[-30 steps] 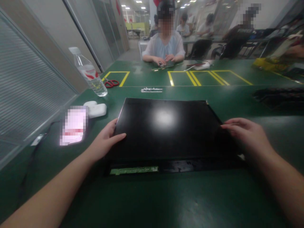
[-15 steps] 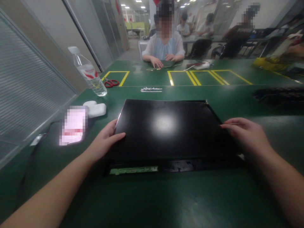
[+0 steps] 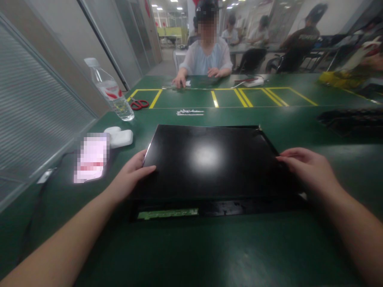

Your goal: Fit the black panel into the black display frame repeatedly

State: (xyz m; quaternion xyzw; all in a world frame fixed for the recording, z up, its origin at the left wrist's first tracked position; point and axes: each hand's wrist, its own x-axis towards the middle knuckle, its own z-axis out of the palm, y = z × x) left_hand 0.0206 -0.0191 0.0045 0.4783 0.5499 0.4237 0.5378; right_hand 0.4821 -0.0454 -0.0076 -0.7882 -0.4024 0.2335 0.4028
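Observation:
A glossy black display panel (image 3: 191,171) lies tilted over a black frame (image 3: 254,208), with a bright reflection in its middle. My left hand (image 3: 134,173) grips the panel's left edge, thumb on top and fingers underneath, partly hidden. At the right edge, my right hand (image 3: 308,165) pinches the panel between thumb and fingers. Along the near side of the frame shows a strip of green circuit board (image 3: 167,213). The frame's far right corner sticks out beyond the panel.
On the left of the green table (image 3: 239,247) are a water bottle (image 3: 112,93), a lit phone (image 3: 91,157) and a white case (image 3: 121,138). Red-handled scissors (image 3: 139,104) and white strips (image 3: 190,113) lie farther back. A person (image 3: 206,59) sits opposite.
My hands and the panel stay almost still, apart from a very slight shift left in view. One hand of the person opposite has moved toward the left.

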